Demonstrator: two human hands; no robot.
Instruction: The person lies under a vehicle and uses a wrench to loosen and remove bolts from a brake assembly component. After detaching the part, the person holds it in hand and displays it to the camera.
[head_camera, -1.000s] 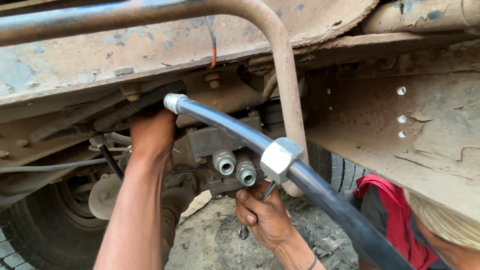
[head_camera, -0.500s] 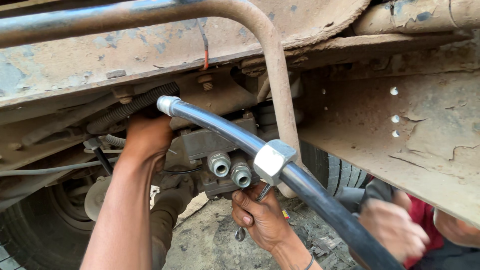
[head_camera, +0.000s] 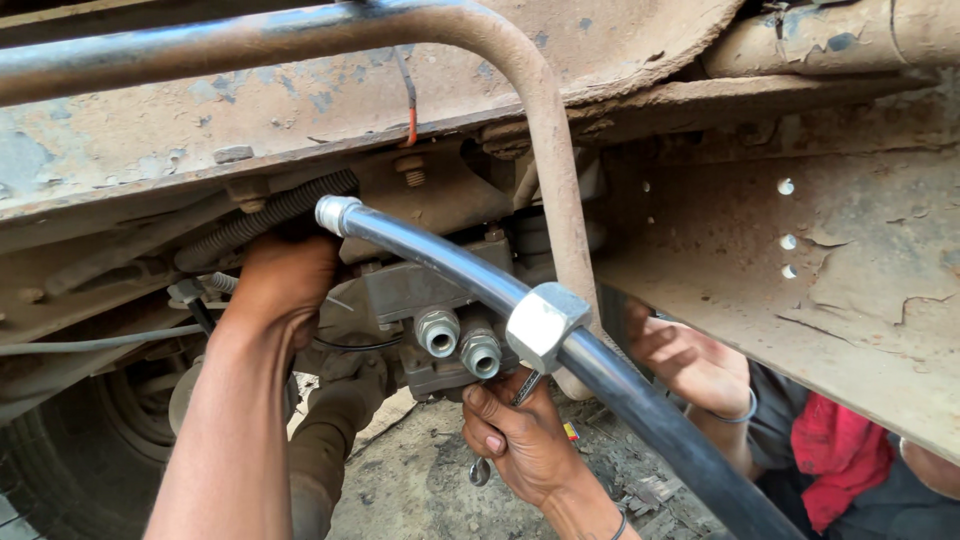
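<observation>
My left hand (head_camera: 283, 283) reaches up under the rusty chassis and closes around the metal end (head_camera: 335, 213) of a thick black hose (head_camera: 640, 400). The hose slants down to the right and carries a large silver hex nut (head_camera: 545, 325). My right hand (head_camera: 520, 440) is below the nut, gripping a small wrench (head_camera: 481, 470) whose shaft points up toward it. Just behind sits a grey valve block (head_camera: 410, 290) with two threaded ports (head_camera: 460, 342).
A curved rusty pipe (head_camera: 545, 150) comes down in front of the valve block. A rusted frame plate (head_camera: 800, 260) fills the right. A co-worker's hand (head_camera: 690, 365) with a bracelet reaches in behind the hose, a red cloth (head_camera: 840, 450) beside it. A tyre (head_camera: 60, 470) stands at lower left.
The co-worker's hand has moved up and left to just behind the hose. My hands keep their grips; the hose end has barely shifted.
</observation>
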